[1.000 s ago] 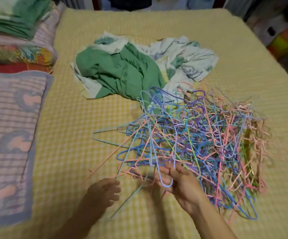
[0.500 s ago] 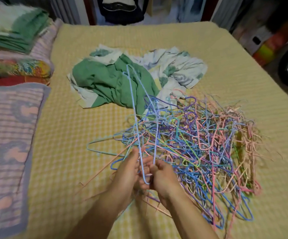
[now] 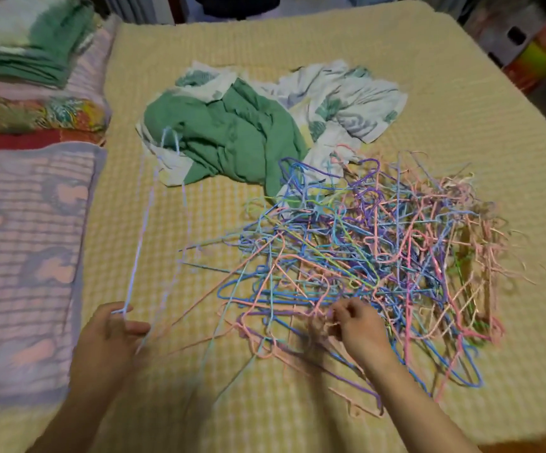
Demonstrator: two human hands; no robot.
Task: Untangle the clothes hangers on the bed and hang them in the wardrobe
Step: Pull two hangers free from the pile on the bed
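Left hand (image 3: 109,335) pinches a pale blue hanger (image 3: 140,243), hook pointing away; right hand (image 3: 358,328) grips tangled hangers (image 3: 379,256).

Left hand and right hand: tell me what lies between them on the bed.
In the head view, between the left hand and right hand lies yellow bedspread crossed by loose pink and blue hangers straggling from the tangled pile.

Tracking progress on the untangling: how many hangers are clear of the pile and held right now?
1: a pale blue hanger held by the left hand, left of the tangled pile. The right hand is in the pile; motion blur may hide a second.
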